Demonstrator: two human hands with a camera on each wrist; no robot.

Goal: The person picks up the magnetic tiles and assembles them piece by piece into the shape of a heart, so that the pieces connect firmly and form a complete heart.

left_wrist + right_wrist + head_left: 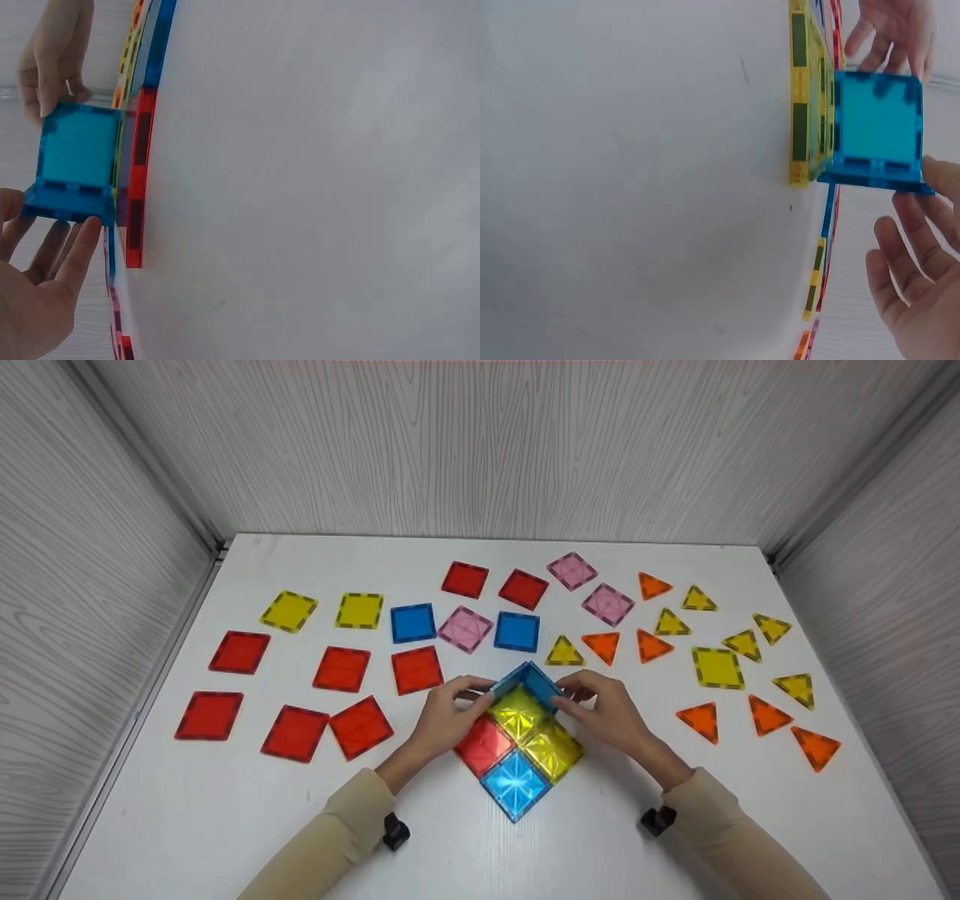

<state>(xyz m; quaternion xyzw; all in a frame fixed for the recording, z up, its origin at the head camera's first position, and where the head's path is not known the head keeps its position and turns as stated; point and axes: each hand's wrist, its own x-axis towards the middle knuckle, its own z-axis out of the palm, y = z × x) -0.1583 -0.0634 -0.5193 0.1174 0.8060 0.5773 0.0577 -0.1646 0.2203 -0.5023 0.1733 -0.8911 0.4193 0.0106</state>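
Four square magnetic tiles lie joined in a two-by-two base: a yellow tile (519, 714) at the far corner, another yellow tile (553, 751), a red tile (482, 744) and a blue tile (514, 784) nearest the body. Two blue square tiles stand upright on the far corner's edges, meeting at a corner. My left hand (448, 714) pinches the left upright blue tile (877, 116) between thumb and fingers. On the other side, my right hand (611, 714) pinches the right upright blue tile (79, 146) by its top and outer edge.
Several red squares (240, 652) lie flat on the white table (450, 847) to the left. Blue squares (517, 631) and pink squares (465, 628) lie beyond the base. Small yellow triangles (795, 690) and orange triangles (816, 748) are scattered right. Grey panels (480, 450) enclose the table.
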